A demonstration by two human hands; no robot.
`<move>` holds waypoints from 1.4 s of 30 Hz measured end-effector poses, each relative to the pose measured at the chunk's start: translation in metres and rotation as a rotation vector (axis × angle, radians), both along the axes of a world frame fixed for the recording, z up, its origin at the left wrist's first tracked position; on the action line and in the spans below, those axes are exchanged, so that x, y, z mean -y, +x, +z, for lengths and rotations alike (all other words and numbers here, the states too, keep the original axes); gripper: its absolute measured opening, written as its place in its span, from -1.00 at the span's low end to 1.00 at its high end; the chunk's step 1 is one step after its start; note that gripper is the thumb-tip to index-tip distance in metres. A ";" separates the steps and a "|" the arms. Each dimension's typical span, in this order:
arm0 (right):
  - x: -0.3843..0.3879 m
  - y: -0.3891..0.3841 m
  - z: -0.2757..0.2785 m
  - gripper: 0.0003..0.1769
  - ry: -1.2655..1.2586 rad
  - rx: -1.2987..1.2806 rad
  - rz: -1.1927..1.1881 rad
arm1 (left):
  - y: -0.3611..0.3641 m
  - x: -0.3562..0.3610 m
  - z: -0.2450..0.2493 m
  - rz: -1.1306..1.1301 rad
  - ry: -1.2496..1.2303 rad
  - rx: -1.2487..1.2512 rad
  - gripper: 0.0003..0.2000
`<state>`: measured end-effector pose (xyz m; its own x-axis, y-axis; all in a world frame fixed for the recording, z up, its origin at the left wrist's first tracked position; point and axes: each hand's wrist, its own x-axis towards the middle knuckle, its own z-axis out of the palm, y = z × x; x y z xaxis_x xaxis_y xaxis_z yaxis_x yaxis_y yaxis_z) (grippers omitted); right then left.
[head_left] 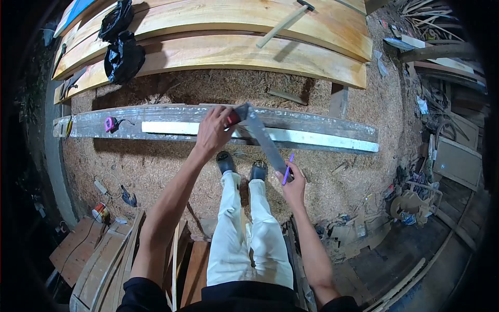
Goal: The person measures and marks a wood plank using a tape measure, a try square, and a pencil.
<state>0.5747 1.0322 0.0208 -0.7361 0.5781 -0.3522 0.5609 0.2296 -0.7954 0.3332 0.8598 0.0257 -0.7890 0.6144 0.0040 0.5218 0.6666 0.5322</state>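
My left hand [214, 129] is closed around the dark, reddish stock of a try square [264, 141], above the middle of a long weathered beam. The metal blade slants down to the right, toward my body. At the blade's lower end, my right hand [294, 182] has its fingers closed on a purple pen [288, 169] and reaches the blade tip. Beneath the square, a long white-faced strip of wood [322, 139] lies along the grey beam [182, 113]. A pink tape measure [110, 124] sits on the beam, left of the strip.
Thick pale planks [218, 52] are stacked beyond the beam, bearing a hammer [283, 25] and black plastic bags [122, 58]. Sawdust and shavings [156, 171] cover the ground. Boards [106, 260] lean at the lower left, and scrap wood [457, 161] lies at right.
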 end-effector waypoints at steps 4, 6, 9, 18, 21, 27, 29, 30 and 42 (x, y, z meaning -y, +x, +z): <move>0.013 0.019 -0.001 -0.49 -0.058 0.069 -0.145 | -0.008 -0.038 0.005 -0.160 -0.083 -0.033 -0.58; 0.024 0.024 -0.009 -0.44 -0.022 -0.007 -0.165 | -0.015 -0.054 -0.004 -0.225 -0.135 -0.023 -0.55; 0.048 0.028 -0.018 -0.38 0.031 0.108 -0.236 | -0.012 -0.068 -0.021 -0.307 -0.204 -0.010 -0.53; 0.084 0.040 -0.068 -0.36 -0.128 0.080 -0.309 | -0.005 -0.083 -0.061 -0.415 -0.317 0.010 -0.57; 0.081 0.041 -0.070 -0.37 -0.118 0.107 -0.272 | -0.003 -0.080 -0.063 -0.382 -0.312 0.007 -0.56; 0.081 0.047 -0.084 -0.32 0.032 0.057 -0.204 | -0.009 -0.071 -0.073 -0.371 -0.229 0.134 -0.47; 0.082 0.047 -0.081 -0.34 0.010 0.010 -0.214 | -0.011 -0.069 -0.078 -0.398 -0.150 0.142 -0.47; 0.082 0.047 -0.081 -0.34 0.011 0.011 -0.214 | -0.010 -0.070 -0.075 -0.397 -0.149 0.143 -0.47; 0.092 0.031 -0.054 -0.40 0.024 0.015 -0.221 | -0.011 -0.054 -0.067 -0.420 -0.212 0.022 -0.49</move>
